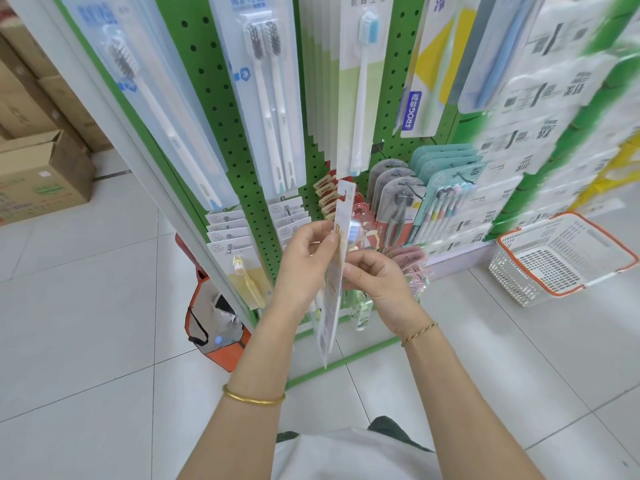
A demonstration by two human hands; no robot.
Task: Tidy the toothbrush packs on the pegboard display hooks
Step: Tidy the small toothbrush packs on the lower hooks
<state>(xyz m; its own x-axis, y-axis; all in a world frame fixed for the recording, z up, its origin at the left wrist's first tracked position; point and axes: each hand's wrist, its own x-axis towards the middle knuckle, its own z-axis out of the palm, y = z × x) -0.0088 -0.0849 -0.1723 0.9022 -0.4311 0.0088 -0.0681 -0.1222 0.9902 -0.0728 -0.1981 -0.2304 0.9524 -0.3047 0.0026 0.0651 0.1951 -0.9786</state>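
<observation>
A pack [336, 268] is held edge-on, pinched by the left hand [304, 265] and right hand [379, 284] alike, before the lower middle of the pegboard [221, 133]; its long axis is near upright, hole end uppermost.

The toothbrush pack [335, 271] at frame centre presents nearly edge-on: its front face is hidden and its print is too small to read. It partly conceals the fingertips of the left hand [304, 261] and right hand [377, 282] gripping it. Hanging packs [540, 140] at frame right are blurred, labels illegible. The top-row packs [263, 81] are cut off by the upper edge. The display post [180, 220] partly hides the orange bag [225, 351].
</observation>
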